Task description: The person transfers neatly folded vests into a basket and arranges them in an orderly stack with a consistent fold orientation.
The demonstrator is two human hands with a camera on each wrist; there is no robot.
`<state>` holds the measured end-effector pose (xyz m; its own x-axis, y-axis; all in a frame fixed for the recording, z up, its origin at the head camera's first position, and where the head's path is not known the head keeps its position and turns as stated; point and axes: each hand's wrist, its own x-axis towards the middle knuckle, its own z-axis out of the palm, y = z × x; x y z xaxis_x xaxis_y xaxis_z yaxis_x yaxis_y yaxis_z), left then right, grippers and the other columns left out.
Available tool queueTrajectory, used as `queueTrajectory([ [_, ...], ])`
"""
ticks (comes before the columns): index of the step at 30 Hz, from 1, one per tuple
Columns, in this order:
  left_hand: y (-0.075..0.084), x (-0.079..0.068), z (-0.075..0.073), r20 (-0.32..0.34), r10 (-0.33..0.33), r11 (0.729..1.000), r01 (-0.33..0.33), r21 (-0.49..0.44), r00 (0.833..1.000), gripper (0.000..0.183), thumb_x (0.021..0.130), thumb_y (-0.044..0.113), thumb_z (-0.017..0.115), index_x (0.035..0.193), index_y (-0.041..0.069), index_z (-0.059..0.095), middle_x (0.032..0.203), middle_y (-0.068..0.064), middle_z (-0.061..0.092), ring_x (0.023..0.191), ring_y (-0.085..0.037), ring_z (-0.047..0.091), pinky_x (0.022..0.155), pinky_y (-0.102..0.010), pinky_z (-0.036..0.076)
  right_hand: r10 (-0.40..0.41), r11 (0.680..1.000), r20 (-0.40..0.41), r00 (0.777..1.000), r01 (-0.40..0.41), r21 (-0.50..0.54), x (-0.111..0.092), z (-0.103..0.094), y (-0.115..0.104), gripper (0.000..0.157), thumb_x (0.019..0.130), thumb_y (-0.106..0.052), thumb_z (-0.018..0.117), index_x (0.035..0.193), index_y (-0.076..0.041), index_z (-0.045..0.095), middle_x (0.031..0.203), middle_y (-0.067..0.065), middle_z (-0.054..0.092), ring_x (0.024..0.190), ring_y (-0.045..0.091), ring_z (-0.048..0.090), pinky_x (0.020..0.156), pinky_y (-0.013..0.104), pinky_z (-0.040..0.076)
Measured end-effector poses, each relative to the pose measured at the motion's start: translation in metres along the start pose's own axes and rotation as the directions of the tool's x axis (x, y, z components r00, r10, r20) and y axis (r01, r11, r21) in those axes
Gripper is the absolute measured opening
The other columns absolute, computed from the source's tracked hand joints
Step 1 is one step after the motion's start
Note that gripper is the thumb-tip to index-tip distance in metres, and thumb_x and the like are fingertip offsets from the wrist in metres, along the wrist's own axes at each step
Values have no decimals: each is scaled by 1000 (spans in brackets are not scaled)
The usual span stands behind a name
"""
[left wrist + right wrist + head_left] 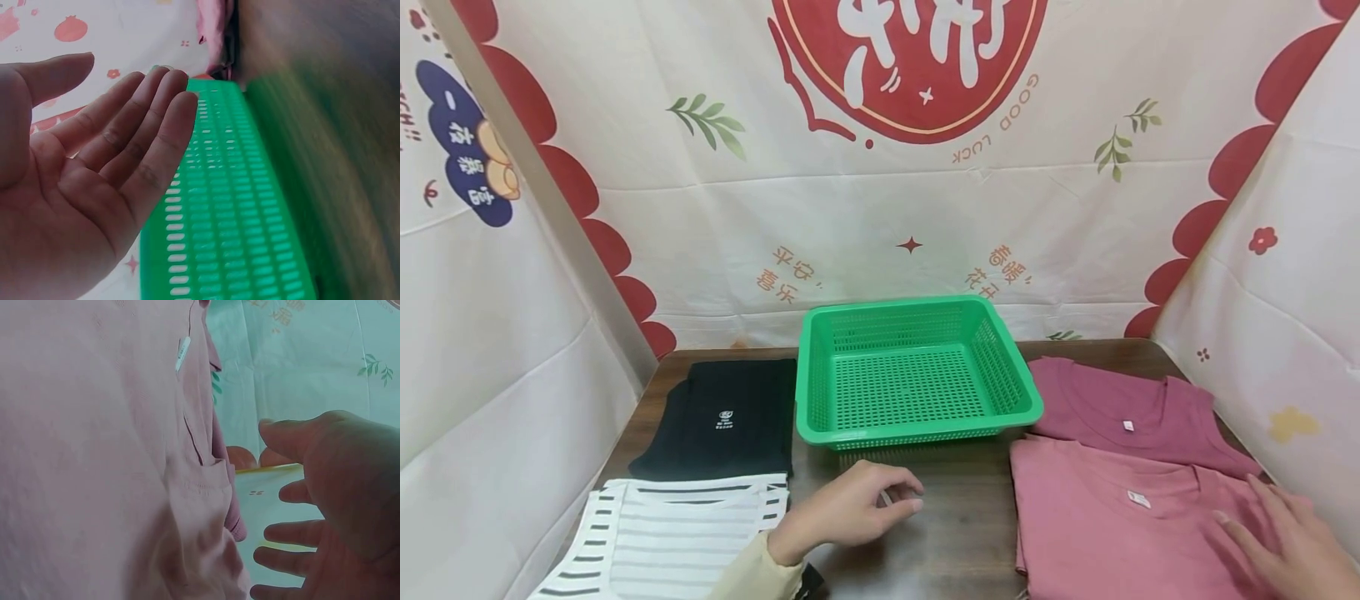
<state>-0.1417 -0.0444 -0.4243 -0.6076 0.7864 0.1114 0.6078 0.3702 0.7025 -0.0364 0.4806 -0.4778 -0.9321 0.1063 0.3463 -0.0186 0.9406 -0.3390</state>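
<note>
My left hand [859, 505] hovers over the table in front of the green basket [917, 434], fingers loosely bent and holding nothing. In the left wrist view its palm [81, 194] shows bare beside the basket's perforated side. My right hand [1296, 542] is over the right part of a folded pink shirt [1097, 517], fingers spread. The right wrist view shows the right hand [337, 494] with fingers apart and nothing between them, beside the pink cloth. Behind that shirt lies a folded darker rose tank top [1105, 400], its left edge by the basket.
A folded black garment [737, 417] with a small white print lies left of the basket. Nearer, a white and black striped top [692, 533] lies partly under my left sleeve [756, 575]. A printed cloth [880, 208] hangs behind the brown table [955, 517] and along both sides.
</note>
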Motion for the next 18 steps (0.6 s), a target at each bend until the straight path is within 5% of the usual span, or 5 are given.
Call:
queueTrajectory([
  [18, -13, 46, 40, 83, -130, 988, 136, -76, 988, 30, 100, 30, 59, 118, 7, 68, 89, 11, 70, 80, 6, 60, 74, -16, 50, 118, 990, 88, 989, -111, -85, -2, 5, 21, 80, 98, -35, 60, 141, 22, 24, 123, 48, 35, 113, 67, 33, 108, 71, 13],
])
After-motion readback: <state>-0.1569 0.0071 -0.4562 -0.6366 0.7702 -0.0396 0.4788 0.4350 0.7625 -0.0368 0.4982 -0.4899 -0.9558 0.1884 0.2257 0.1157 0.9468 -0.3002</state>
